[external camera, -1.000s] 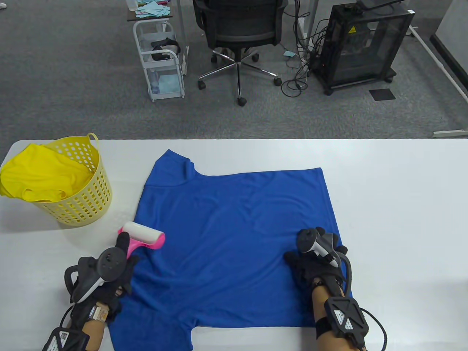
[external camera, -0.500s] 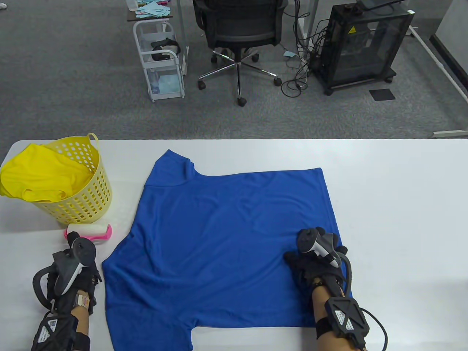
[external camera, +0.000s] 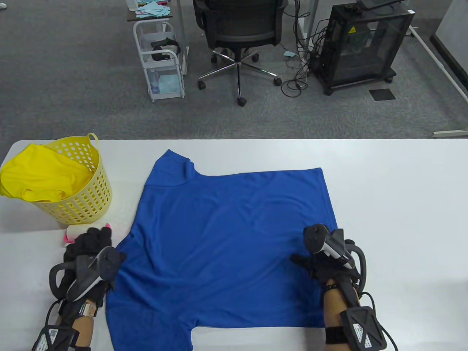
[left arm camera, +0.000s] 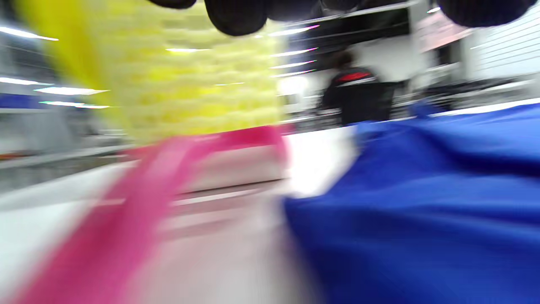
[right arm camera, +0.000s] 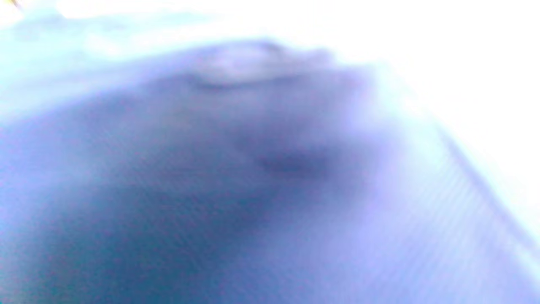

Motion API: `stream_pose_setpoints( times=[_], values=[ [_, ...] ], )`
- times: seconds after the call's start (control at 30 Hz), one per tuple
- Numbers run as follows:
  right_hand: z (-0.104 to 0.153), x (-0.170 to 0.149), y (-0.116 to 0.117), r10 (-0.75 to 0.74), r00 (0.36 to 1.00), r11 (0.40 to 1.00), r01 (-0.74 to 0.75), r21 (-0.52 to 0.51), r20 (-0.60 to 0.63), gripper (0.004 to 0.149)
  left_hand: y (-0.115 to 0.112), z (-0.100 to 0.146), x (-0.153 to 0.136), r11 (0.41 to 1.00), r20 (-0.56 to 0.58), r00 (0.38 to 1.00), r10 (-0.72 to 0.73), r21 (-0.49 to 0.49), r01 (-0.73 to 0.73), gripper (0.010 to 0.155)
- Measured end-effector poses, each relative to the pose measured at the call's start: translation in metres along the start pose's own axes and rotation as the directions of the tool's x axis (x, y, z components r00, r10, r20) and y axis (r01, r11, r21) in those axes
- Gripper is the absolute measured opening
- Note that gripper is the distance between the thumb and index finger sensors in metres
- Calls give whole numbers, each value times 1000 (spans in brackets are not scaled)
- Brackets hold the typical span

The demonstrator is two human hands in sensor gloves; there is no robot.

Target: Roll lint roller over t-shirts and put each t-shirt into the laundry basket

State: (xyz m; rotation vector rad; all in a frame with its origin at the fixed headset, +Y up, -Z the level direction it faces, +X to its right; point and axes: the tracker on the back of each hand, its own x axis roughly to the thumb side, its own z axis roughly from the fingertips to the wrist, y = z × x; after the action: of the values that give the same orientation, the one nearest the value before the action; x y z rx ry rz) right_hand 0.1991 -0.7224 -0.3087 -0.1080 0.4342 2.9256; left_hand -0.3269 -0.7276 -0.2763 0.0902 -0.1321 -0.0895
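Note:
A blue t-shirt lies spread flat on the white table. The pink-handled lint roller lies on the table just in front of the yellow laundry basket, which holds a yellow t-shirt. My left hand hovers over the roller's right end, beside the shirt's left sleeve. In the blurred left wrist view its fingertips hang above the lint roller and hold nothing. My right hand rests on the shirt's lower right part, thumb spread to the left; its fingers are hidden under the tracker.
The basket stands at the table's left end. Bare table surface stretches to the right of the shirt. Beyond the far edge are an office chair, a white trolley and a black cabinet on the carpet.
My left hand carried the roller off the shirt, laid it down by the basket, let go, and now moves forward and right. My right hand slid slightly right and toward me.

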Motion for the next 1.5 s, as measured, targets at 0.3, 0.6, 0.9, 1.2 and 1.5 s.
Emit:
stream_pose_setpoints(
  times=[0.3,0.6,0.9,1.2,1.5],
  values=[
    [44,-2,34,279,956,943,-291,160,91,112,-26,13,66,896,431,896,111,-433,97,113],
    [-13,1,47,450,880,887,-421,188,-151,113,-49,-21,64,903,205,972,-111,-388,185,108],
    [-64,26,42,322,894,937,-254,240,-311,110,-55,-87,54,828,-27,978,-205,-538,158,107],
    [-65,21,38,141,965,983,-163,-82,-219,49,-45,-97,54,939,-59,986,-153,-320,127,56],
    [-19,-4,-30,-417,906,812,405,-420,67,48,28,-74,18,973,-86,971,222,84,-215,50]
  ],
)
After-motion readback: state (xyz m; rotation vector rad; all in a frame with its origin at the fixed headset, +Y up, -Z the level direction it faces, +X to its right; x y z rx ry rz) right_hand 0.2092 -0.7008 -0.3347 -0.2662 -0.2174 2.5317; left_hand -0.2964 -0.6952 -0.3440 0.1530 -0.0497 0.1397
